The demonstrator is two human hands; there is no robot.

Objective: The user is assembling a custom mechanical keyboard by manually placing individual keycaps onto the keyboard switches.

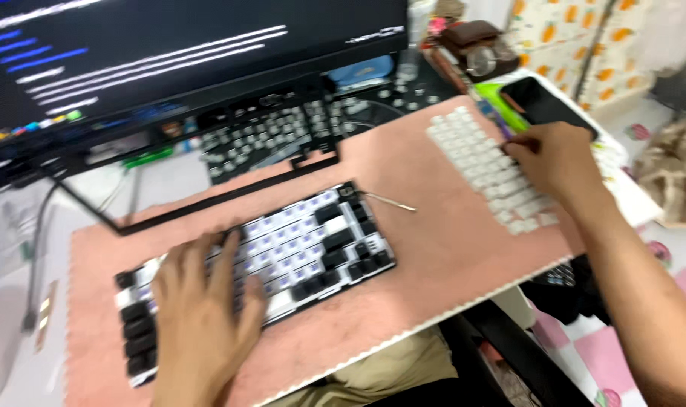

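Between our half-stripped black-and-white keyboard [283, 249] and the loose white keycap rows [486, 169] we see bare pink felt mat [441, 241], crossed only by a thin metal puller [392, 202].

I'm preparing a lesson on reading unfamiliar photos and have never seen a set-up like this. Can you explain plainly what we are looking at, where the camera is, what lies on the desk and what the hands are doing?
There is no machine here: a person works with two bare hands, and the single picture comes from a camera worn on their head, looking down at the desk.

A pink mat covers the desk. On it lies a keyboard with some black caps fitted and many bare switches showing. The left hand rests flat on its left part. The right hand reaches to a laid-out group of loose white keycaps, fingertips on them; whether it grips one is too blurred to tell.

Behind are a monitor, a second dark keyboard, and a thin metal tool beside the keyboard. A dark phone lies at the far right.
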